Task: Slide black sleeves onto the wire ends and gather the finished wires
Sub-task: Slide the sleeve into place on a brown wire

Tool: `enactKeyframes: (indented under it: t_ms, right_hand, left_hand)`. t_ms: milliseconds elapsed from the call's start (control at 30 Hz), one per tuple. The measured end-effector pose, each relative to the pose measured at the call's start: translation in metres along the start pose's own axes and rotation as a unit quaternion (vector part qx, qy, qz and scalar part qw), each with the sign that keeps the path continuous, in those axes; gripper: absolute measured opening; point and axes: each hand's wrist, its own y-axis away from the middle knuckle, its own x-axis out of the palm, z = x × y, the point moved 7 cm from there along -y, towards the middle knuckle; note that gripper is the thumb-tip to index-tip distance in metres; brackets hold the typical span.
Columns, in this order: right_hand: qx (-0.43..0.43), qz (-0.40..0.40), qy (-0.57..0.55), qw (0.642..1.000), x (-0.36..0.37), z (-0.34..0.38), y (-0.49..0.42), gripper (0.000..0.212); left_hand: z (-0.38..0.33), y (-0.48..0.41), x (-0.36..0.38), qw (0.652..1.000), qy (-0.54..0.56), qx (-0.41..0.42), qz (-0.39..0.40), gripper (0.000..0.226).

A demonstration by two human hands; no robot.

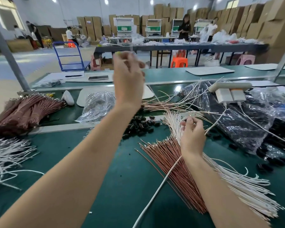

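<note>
My left hand (128, 79) is raised high above the bench and blurred; what its fingers hold cannot be made out. My right hand (192, 134) hovers low over a fan of white wires (237, 183) and pinches a thin white wire (156, 191) near its tip; that wire trails down toward the bottom edge. Copper-coloured wires (169, 163) lie fanned under my right wrist. A heap of small black sleeves (139, 126) sits between my arms. Bundled brown wires (25, 111) lie at the left, and loose white wires (7, 155) spread at the left edge.
Clear bags of black parts (237, 119) fill the right side, and another bag (97, 104) sits behind the sleeves. A white power strip with chargers (229, 91) rests on the bags. A phone (98, 77) and pen lie on paper. People stand at tables behind.
</note>
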Motion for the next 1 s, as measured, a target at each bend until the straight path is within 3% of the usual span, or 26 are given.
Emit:
enactKeyframes:
  t_ms: [67, 133, 233, 367, 533, 667, 767, 867, 1000]
  right_hand:
    - [-0.007, 0.012, -0.033, 0.999, 0.004, 0.005, 0.004, 0.018]
    - [0.05, 0.097, -0.114, 0.987, 0.025, 0.008, 0.012, 0.018]
    - [0.197, 0.292, -0.249, 0.902, 0.075, 0.014, 0.05, 0.019]
    - [0.217, 0.423, -0.258, 0.841, 0.119, 0.015, 0.092, 0.03]
    - [0.231, 0.436, -0.274, 0.825, 0.135, 0.0, 0.107, 0.033]
    - [0.237, 0.48, -0.29, 0.793, 0.142, -0.004, 0.114, 0.03]
    - [0.229, 0.502, -0.282, 0.785, 0.145, -0.005, 0.116, 0.029]
    - [0.249, 0.464, -0.307, 0.793, 0.144, -0.008, 0.112, 0.026]
    - [0.267, 0.372, -0.366, 0.81, 0.135, -0.012, 0.093, 0.024]
  left_hand:
    - [0.0, -0.007, -0.04, 0.997, 0.038, -0.007, -0.074, 0.013]
    - [0.021, -0.003, -0.079, 0.984, 0.088, -0.065, -0.139, 0.013]
    - [0.07, 0.023, -0.123, 0.952, 0.154, -0.182, -0.192, 0.018]
    - [0.12, 0.067, -0.16, 0.917, 0.171, -0.27, -0.24, 0.016]
    - [0.147, 0.095, -0.177, 0.893, 0.218, -0.318, -0.231, 0.016]
    - [0.159, 0.109, -0.144, 0.903, 0.199, -0.372, -0.08, 0.02]
    - [0.161, 0.114, -0.125, 0.923, 0.154, -0.352, -0.011, 0.018]
    - [0.164, 0.109, -0.134, 0.941, 0.12, -0.312, -0.04, 0.015]
    - [0.164, 0.104, -0.153, 0.94, 0.158, -0.287, -0.096, 0.023]
